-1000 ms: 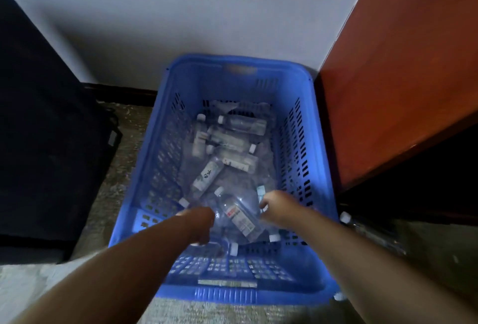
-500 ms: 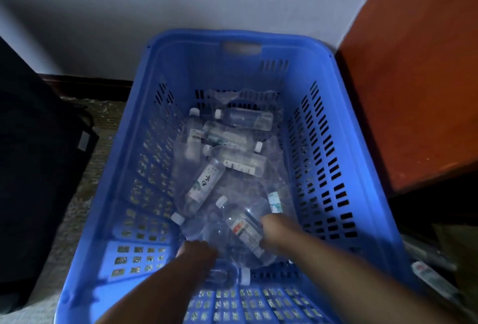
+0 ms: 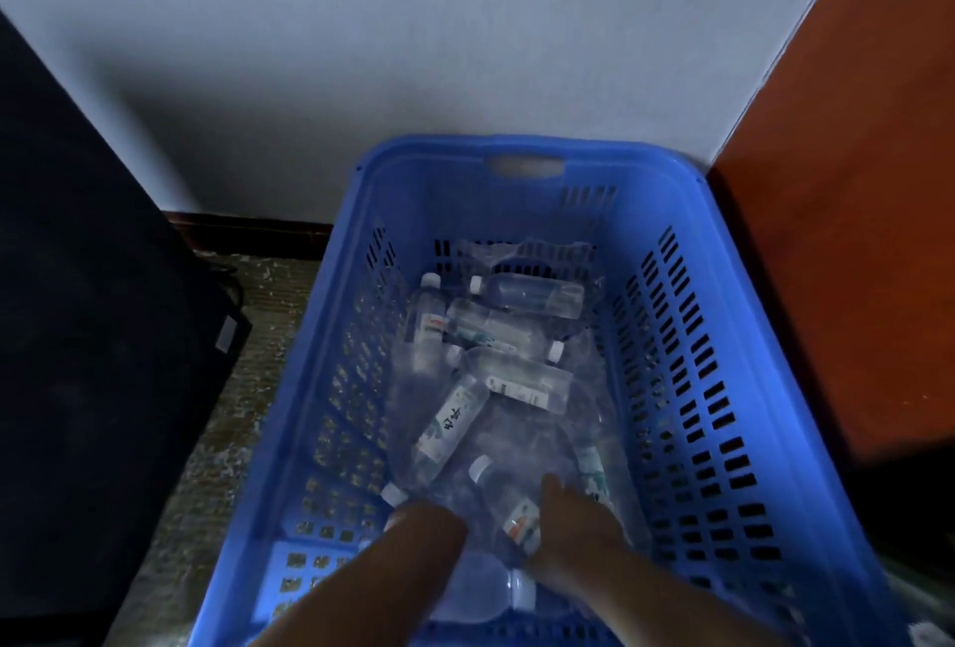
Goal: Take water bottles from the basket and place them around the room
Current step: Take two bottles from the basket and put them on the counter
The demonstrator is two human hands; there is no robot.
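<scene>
A blue slotted plastic basket (image 3: 687,336) stands on the floor against the wall. Several clear water bottles with white caps lie jumbled in its bottom, among them one with a white label (image 3: 449,424) and one with a red-marked label (image 3: 509,507). Both of my hands are down inside the basket's near end. My left hand (image 3: 429,533) rests on the bottles at the left, its fingers hidden under the wrist. My right hand (image 3: 573,527) lies against the right side of the red-labelled bottle, fingers curled around it as far as I can see.
A dark, black piece of furniture (image 3: 77,336) stands close on the left. A reddish-brown wooden panel (image 3: 847,233) rises right beside the basket on the right. A pale wall (image 3: 413,52) is behind, and patterned carpet (image 3: 248,388) shows between basket and dark furniture.
My head has moved closer over the basket and both hands have reached deeper among the bottles at its near end. The right hand has settled against the red-labelled bottle.
</scene>
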